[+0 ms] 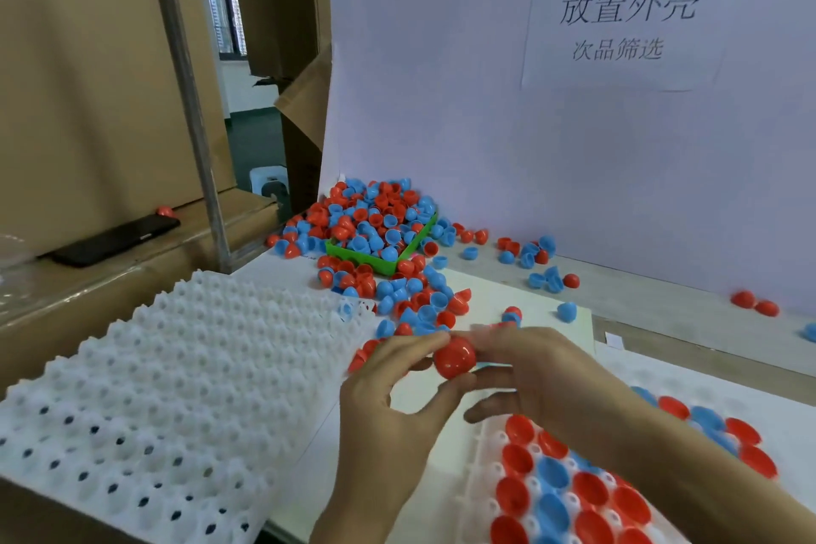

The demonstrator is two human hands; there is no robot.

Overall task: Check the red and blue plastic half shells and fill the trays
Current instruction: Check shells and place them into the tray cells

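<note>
I see a glossy red half shell (455,360) held up over the desk (499,300), a smooth plastic dome with a bright highlight on its rounded back. My left hand (388,393) pinches it from the left, thumb and forefinger curled onto its side, the other fingers loosely bent beneath. My right hand (530,371) meets it from the right, fingertips curled against the shell's far edge; that hand is blurred, so I cannot tell exactly which fingers touch. The dome's rounded back faces toward me and slightly up, its open mouth turned away; being round, it shows no clear long axis. It sits above the gap between two trays. The empty white tray (145,402) lies to the left, its rows of cups bare. The partly filled tray (494,451) lies at lower right, under my right forearm, with red and blue shells seated mouth up in alternating diagonal rows. Farther back, a green bin (375,261) overflows with a heap of loose shells (375,225) in red and blue, spilling across the desk toward the white backboard (485,102), where a paper sign (627,22) is taped.
</note>
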